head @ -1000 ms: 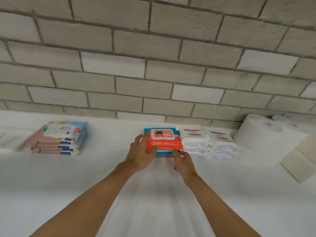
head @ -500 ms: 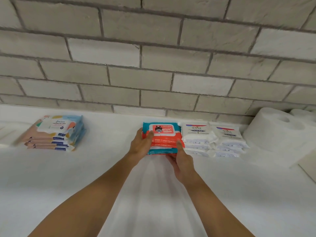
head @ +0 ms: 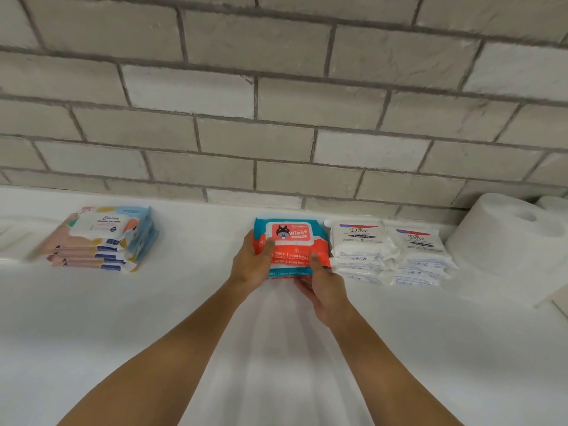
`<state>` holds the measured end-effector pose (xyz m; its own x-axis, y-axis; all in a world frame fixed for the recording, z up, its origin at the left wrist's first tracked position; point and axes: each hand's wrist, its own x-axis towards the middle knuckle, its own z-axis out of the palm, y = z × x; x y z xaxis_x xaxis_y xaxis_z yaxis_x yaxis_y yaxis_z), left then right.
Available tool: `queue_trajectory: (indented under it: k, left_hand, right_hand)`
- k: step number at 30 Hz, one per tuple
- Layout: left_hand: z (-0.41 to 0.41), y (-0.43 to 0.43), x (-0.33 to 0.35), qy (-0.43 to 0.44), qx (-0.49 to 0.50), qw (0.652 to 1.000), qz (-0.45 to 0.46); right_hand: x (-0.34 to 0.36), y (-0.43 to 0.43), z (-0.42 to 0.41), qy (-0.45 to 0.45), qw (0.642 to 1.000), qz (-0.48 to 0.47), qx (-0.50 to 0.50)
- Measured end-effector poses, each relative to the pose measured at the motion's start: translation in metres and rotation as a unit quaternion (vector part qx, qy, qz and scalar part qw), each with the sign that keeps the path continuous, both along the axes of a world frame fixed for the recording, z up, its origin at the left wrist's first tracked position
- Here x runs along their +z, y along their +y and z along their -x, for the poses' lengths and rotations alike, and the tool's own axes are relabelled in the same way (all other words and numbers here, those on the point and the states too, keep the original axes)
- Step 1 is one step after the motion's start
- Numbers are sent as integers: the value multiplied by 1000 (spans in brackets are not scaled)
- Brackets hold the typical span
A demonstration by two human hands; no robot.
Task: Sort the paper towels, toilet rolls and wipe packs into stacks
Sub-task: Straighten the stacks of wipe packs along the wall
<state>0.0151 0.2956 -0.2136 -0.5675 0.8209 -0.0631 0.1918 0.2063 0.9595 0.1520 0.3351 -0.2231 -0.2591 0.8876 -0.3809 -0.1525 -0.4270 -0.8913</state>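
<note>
A stack of red and teal baby wipe packs (head: 295, 241) sits in the middle of the white table, near the wall. My left hand (head: 252, 265) grips its left side with the thumb on the top pack. My right hand (head: 322, 284) holds the front right, thumb on the upper pack and fingers curled under the stack. Two stacks of white Dove wipe packs (head: 359, 244) (head: 418, 250) stand directly to the right, touching. A stack of pastel wipe packs (head: 101, 238) lies far left. A large white paper roll (head: 504, 235) stands at the right.
The grey brick wall (head: 276, 118) runs right behind the table (head: 153, 318). Another white roll (head: 553, 204) shows at the far right edge, and a white block (head: 561, 305) sits low on the right. A pale object (head: 18, 238) lies blurred at the left edge.
My right hand has turned, its thumb now on the pack's front and its fingers under the stack. The left hand slid to the stack's left side. The view shifted right.
</note>
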Motion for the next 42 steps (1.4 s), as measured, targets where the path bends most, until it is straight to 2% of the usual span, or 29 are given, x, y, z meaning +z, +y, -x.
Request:
queue_trajectory:
  k: [6,19,42]
  left_hand:
    - [8,-3,-1,4,9,1000,-1]
    - [45,-20,-14,-57,20,998,-22]
    - [106,-70,-19,-84,72,988,-106]
  right_hand:
    - [2,4,4,-32,999,11,28]
    - [15,-5,29,-185,978,9,95]
    - [22,-35,113,-298,946,-25,128]
